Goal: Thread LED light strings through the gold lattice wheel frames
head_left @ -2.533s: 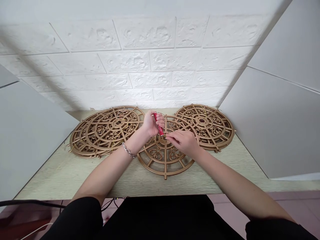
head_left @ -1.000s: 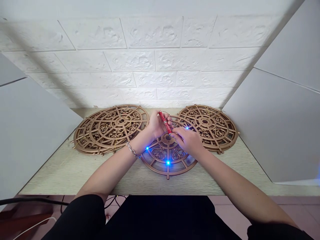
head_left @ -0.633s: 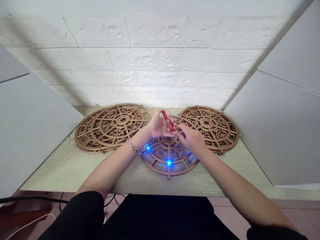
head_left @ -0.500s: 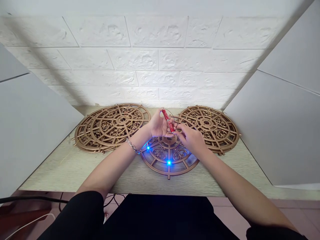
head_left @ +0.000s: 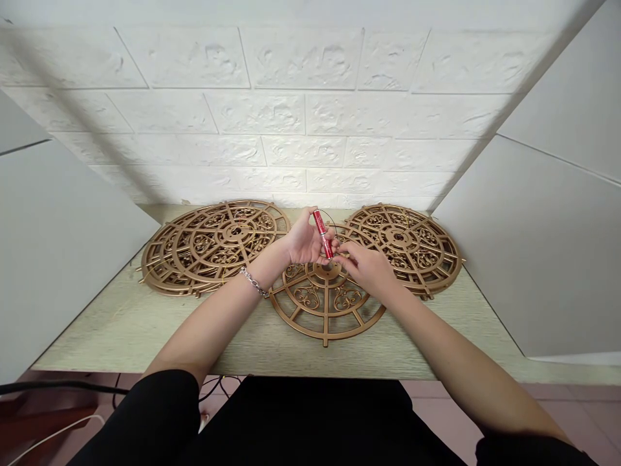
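Observation:
Two red cylindrical batteries (head_left: 319, 223), set end to end in a slanted line, lie across the palm of my left hand (head_left: 305, 239), its thumb at their upper end. A thin dark wire (head_left: 334, 222) curves from that end down toward my right hand (head_left: 363, 265). The right thumb and finger are pinched at the lower battery end, apparently on the wire's tip, which is too small to make out well. Below both hands a round bronze openwork scroll panel (head_left: 325, 323) rests flat on the table, its far part partly covered by my hands.
Stacked bronze openwork panels (head_left: 213, 249) lie to the left, and another stack (head_left: 402, 249) to the right. Behind the pale wood table (head_left: 160, 336) rises a white brick-pattern wall (head_left: 286, 116). Grey boards (head_left: 68, 226) flank both sides. Black cables (head_left: 63, 384) hang below the front edge.
The blue lights shining on the middle panel have gone out. The batteries have tilted slightly more upright in my left hand, and my right fingertips have shifted slightly at their lower end.

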A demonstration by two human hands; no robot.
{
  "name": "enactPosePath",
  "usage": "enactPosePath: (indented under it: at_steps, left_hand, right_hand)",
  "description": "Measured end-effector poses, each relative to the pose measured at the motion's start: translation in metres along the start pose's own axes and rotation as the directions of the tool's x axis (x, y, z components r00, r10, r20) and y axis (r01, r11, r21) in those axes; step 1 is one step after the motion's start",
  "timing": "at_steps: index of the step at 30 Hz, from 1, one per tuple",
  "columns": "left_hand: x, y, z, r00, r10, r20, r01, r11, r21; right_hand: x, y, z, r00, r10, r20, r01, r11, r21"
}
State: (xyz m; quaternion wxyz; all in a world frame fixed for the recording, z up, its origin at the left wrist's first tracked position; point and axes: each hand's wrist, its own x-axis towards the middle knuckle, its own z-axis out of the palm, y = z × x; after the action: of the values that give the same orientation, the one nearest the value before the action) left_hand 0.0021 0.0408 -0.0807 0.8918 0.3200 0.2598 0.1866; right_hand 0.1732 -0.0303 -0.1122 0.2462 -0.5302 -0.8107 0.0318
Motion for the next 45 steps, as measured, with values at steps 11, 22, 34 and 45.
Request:
enactPosePath:
  at_steps: [11, 22, 34, 45]
  left_hand:
    - [0.000, 0.002, -0.002, 0.996, 0.021, -0.086, -0.024, 0.999, -0.027]
    - [0.000, 0.002, -0.004, 1.000, -0.004, -0.024, 0.003, 0.999, -0.046]
    - [-0.002, 0.004, 0.000, 0.997, -0.007, -0.078, 0.002, 0.998, -0.064]
    - [-0.005, 0.002, 0.003, 0.998, 0.009, -0.065, -0.010, 1.000, -0.010]
  right_hand:
    - [-0.001, -0.002, -0.004, 0.994, 0.087, -0.060, -0.086, 0.996, 0.030]
    - [0.001, 0.000, -0.007, 0.999, -0.047, -0.016, 0.049, 0.973, 0.224]
    - [0.004, 0.002, -0.014, 0.995, 0.025, 0.097, -0.046, 0.972, 0.231]
    - [0.003, 0.003, -0.008, 0.997, -0.056, 0.062, 0.042, 0.977, 0.209]
